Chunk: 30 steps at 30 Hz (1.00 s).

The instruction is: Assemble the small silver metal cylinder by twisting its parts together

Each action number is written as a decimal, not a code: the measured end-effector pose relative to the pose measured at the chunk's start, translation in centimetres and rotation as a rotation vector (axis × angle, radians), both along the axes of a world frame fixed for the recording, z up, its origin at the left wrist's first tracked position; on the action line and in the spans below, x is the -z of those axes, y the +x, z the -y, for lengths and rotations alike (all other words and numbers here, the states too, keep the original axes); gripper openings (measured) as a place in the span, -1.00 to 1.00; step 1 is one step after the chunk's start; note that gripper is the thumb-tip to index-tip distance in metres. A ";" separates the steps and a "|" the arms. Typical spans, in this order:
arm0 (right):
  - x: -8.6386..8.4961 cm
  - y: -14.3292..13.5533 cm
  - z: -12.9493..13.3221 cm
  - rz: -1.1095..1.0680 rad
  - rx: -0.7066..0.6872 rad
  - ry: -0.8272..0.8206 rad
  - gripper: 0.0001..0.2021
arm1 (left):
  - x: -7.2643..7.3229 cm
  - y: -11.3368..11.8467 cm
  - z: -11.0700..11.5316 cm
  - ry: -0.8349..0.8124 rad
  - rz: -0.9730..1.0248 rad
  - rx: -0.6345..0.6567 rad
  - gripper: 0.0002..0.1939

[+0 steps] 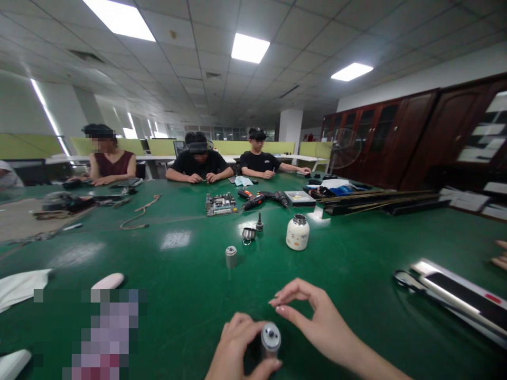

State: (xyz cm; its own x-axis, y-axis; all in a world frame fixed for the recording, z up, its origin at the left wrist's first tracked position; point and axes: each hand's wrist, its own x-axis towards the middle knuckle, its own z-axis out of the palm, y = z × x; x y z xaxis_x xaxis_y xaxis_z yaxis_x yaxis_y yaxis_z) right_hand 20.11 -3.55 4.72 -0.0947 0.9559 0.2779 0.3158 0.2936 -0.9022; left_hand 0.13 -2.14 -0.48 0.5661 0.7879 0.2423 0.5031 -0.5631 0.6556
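My left hand (241,348) is closed around a small silver cylindrical motor (271,338), thumb in front and fingers behind. The motor stands upright, its round top with small dark holes facing up. Just above and to the right, my right hand (309,314) has thumb and index finger brought together in a pinch; whatever lies between the tips is too small to make out. Farther forward is a similar metal cylinder (231,257), standing on the green table (190,295). Behind it sit a shiny metal cup-shaped part (248,235) and a dark stepped part (259,222).
A cream jar (297,233) stands ahead. Beyond are a circuit board (221,204), power drills (263,198) and long thin rods (380,199). At right lies a long silver-black device (459,295); another person's fingers (501,256) show at the edge. Three people sit opposite.
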 end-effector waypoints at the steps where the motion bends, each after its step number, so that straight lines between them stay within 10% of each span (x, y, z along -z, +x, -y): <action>1: -0.6 -0.3 0.5 0.018 -0.034 0.014 -0.99 | 0.1 0.0 0.0 0.007 0.008 0.003 -0.62; 12: 0.3 -1.8 1.4 0.155 -0.009 -0.008 -0.92 | -0.1 0.3 0.3 -0.018 0.030 0.003 -0.71; 18: 2.3 -0.8 1.4 0.051 -0.017 0.078 -0.73 | -1.4 -0.6 0.3 0.040 0.247 -0.047 -0.33; 24: 4.2 -1.4 1.4 0.125 -0.159 -0.044 -0.66 | -4.2 -0.3 -0.4 0.120 0.114 -0.093 -0.91; 30: 4.5 -1.7 1.2 0.162 -0.110 -0.077 -0.74 | -3.9 -0.7 -2.0 0.172 0.136 -0.156 -0.88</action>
State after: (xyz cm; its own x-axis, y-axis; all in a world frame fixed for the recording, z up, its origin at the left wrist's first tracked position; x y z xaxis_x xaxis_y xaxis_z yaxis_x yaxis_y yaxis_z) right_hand 18.46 -4.79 0.26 -0.2372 0.9552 0.1771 0.4286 0.2665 -0.8633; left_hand -0.59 -0.13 3.39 0.3944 0.8037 0.4455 0.5062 -0.5946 0.6247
